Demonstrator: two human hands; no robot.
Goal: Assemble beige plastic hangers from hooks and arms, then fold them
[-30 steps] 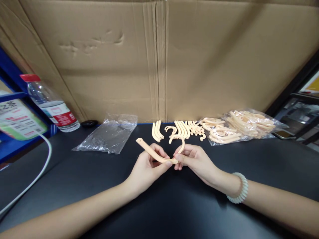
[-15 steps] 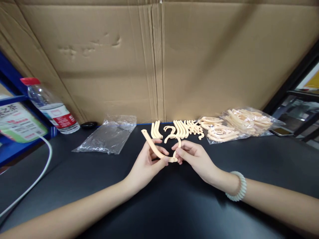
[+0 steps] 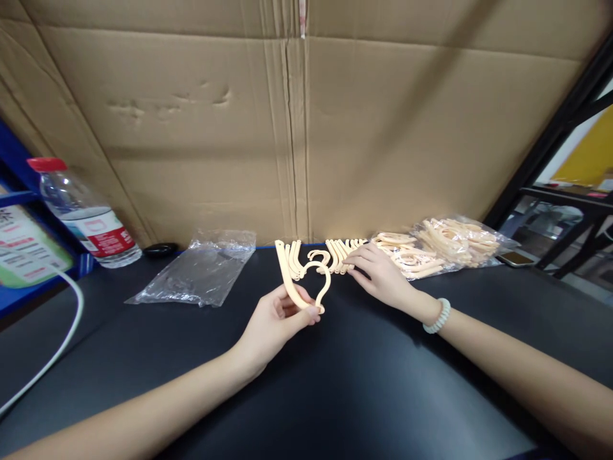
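Pinched near its lower end, a partly assembled cream plastic hanger (image 3: 289, 281) is in my left hand (image 3: 275, 322); it has one curved arm and a hook (image 3: 327, 281) joined at the bottom. My right hand (image 3: 378, 271) hovers over the row of loose parts at the back, fingers stretched and apart, nothing visibly held. Beneath and beside its fingertips lie several curved hanger arms (image 3: 336, 254); whether they touch is unclear. Small pieces behind the hand are mostly hidden. Another group of curved arms (image 3: 294, 255) and a loose hook (image 3: 317, 257) lie behind the held hanger.
Clear bags of cream hanger parts (image 3: 454, 239) lie at the back right, near a phone (image 3: 516, 258). A flat plastic bag (image 3: 201, 271), a dark oval object (image 3: 161, 249), a water bottle (image 3: 98, 220) and a white cable (image 3: 71, 332) are on the left. A cardboard wall (image 3: 201, 147) stands behind.
My right hand has let go of the hook and moved back and right to the loose parts. My left hand keeps the hanger, now tilted more upright. The view has shifted slightly.
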